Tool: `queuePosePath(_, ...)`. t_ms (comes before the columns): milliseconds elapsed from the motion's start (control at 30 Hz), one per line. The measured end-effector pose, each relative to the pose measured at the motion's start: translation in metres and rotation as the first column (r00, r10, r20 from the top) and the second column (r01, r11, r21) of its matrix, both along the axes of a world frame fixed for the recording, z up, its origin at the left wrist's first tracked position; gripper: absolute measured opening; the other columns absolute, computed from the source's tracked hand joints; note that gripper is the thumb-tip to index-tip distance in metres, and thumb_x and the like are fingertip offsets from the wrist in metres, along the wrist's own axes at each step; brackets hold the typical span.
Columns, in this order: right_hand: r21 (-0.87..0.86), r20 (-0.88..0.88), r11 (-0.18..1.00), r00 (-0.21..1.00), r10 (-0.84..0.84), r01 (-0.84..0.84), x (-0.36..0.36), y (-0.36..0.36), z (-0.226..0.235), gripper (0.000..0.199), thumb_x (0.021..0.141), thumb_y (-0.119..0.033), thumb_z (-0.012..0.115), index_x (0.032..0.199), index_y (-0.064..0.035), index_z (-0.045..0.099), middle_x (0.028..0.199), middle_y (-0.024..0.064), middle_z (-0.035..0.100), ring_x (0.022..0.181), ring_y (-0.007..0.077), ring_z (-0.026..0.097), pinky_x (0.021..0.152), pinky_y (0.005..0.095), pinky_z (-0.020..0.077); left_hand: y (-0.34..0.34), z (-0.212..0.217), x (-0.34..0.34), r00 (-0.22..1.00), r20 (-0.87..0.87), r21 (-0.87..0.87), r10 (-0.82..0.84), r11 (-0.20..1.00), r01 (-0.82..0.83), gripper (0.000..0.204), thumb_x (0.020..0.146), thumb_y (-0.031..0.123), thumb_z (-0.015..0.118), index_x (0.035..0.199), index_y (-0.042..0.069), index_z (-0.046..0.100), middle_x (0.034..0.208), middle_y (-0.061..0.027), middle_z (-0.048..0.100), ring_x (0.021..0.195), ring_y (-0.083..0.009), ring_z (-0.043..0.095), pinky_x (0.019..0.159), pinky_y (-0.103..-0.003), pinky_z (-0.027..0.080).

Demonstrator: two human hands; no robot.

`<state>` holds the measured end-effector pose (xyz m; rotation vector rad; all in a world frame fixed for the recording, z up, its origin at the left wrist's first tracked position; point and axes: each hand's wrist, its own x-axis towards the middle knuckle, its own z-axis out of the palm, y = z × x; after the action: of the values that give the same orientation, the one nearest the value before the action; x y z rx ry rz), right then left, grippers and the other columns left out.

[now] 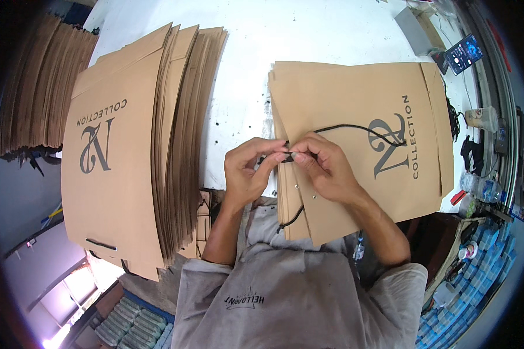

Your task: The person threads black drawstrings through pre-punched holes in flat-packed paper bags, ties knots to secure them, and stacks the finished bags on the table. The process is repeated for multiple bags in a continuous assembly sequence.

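Note:
My left hand (247, 168) and my right hand (330, 166) meet over the left edge of a brown paper bag (343, 87), which lies flat on a short stack. Both sets of fingertips pinch a thin black cord (355, 125). From my right hand the cord curves rightward across the bag's dark print. Two small metal eyelets (314, 197) show in the bag below my right hand. A second black cord piece (292, 220) loops out at the lower left edge of the stack. Where exactly the cord runs between my fingers is partly hidden.
A thick pile of brown paper bags (116, 139) leans at left, with more bags (35, 87) beyond it. The white table (244, 35) holds a lit phone (463, 54), a grey box (419, 30), a plastic cup (481, 118) and black cords (453, 116) at right.

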<state>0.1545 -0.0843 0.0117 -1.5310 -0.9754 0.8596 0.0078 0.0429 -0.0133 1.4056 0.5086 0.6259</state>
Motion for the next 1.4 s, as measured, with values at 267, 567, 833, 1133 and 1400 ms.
queuePosePath(267,0.034,-0.199,0.992,0.973,-0.113,0.122,-0.009,0.003,-0.007,0.011,0.099,0.003,0.059,0.101,0.0023,0.070,0.091,0.0123,0.065,0.081,0.0214,0.062,0.076,0.0311,0.0493,-0.019,-0.006,0.001,0.993,-0.019,0.156,0.114,0.982,-0.110,0.017,0.093,-0.005,0.071,0.108,0.001,0.075,0.107,-0.0144,0.072,0.098,-0.0189,0.068,0.086,-0.030,0.055)
queuePosePath(567,0.050,0.657,0.998,0.754,-0.014,-0.026,-0.017,0.014,-0.003,0.009,0.082,-0.008,0.071,0.087,-0.0030,0.066,0.089,0.0099,0.057,0.084,0.0282,0.065,0.069,0.0406,0.0533,-0.020,0.030,-0.028,0.992,0.028,0.218,0.125,0.967,-0.128,0.006,0.098,-0.003,0.063,0.098,-0.004,0.069,0.102,-0.0187,0.074,0.096,-0.0220,0.070,0.089,-0.033,0.055)
queuePosePath(833,0.093,0.607,0.996,0.793,-0.047,-0.012,-0.018,0.011,-0.005,0.011,0.081,0.001,0.070,0.090,-0.0016,0.064,0.087,0.0111,0.058,0.078,0.0314,0.064,0.068,0.0423,0.0528,-0.009,0.019,-0.035,0.997,0.015,-0.254,0.073,0.965,-0.067,0.011,0.102,0.004,0.062,0.106,-0.006,0.064,0.106,-0.0213,0.072,0.093,-0.0204,0.071,0.084,-0.033,0.058)
queuePosePath(1133,0.032,0.735,0.999,0.678,-0.006,-0.026,-0.015,0.020,-0.005,0.016,0.084,-0.003,0.072,0.099,-0.0017,0.066,0.094,0.0131,0.062,0.081,0.0293,0.064,0.069,0.0402,0.0550,-0.021,0.025,-0.045,0.972,0.164,-0.184,0.169,0.973,-0.138,0.010,0.100,0.004,0.066,0.101,-0.005,0.068,0.103,-0.0215,0.069,0.085,-0.0206,0.067,0.078,-0.033,0.060)
queuePosePath(1400,-0.225,0.802,0.889,0.594,-0.064,0.399,0.092,-0.090,0.045,0.034,0.086,0.003,0.068,0.118,-0.0017,0.062,0.112,0.0188,0.060,0.101,0.0399,0.061,0.087,0.0460,0.0513,-0.022,0.022,-0.038,0.871,-0.313,0.485,0.378,0.853,-0.196,0.037,0.091,0.002,0.075,0.126,-0.001,0.062,0.090,-0.0086,0.072,0.069,-0.0100,0.060,0.062,-0.023,0.048)
